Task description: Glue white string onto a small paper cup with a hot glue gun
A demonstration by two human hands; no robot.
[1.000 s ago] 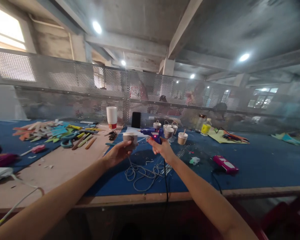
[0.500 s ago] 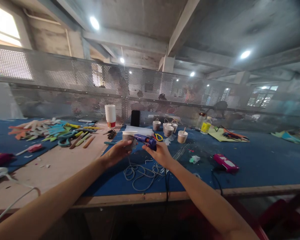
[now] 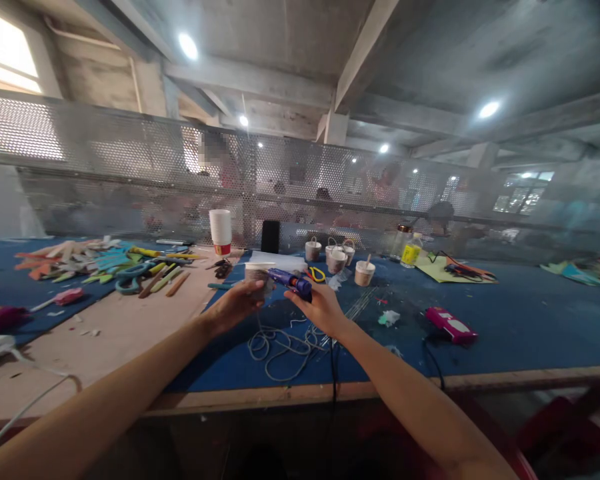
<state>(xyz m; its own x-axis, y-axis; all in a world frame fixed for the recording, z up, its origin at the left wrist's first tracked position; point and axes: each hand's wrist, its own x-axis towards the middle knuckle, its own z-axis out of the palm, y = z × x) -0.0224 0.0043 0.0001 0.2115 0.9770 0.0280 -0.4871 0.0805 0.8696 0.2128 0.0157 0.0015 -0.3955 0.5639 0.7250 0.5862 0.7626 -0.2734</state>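
My left hand (image 3: pixel 241 301) is closed around a small paper cup (image 3: pixel 256 270) with a white rim and a greyish side, held above the table. A blue hot glue gun (image 3: pixel 289 281) is gripped in my right hand (image 3: pixel 324 308), its nozzle pointing left at the cup's side. Whether the tip touches the cup I cannot tell. A loose grey cord (image 3: pixel 285 353) lies in loops under my hands, beside several clear glue sticks (image 3: pixel 355 310). Behind the glue gun are yellow-handled scissors (image 3: pixel 317 274).
Small cups with cord handles (image 3: pixel 336 261) stand behind my right hand, near another cup (image 3: pixel 365 273) with a stick in it. Stacked paper cups (image 3: pixel 221 232) and a black phone (image 3: pixel 271 237) are at the back. A magenta device (image 3: pixel 451 325) lies right; coloured strips (image 3: pixel 75 257) lie left.
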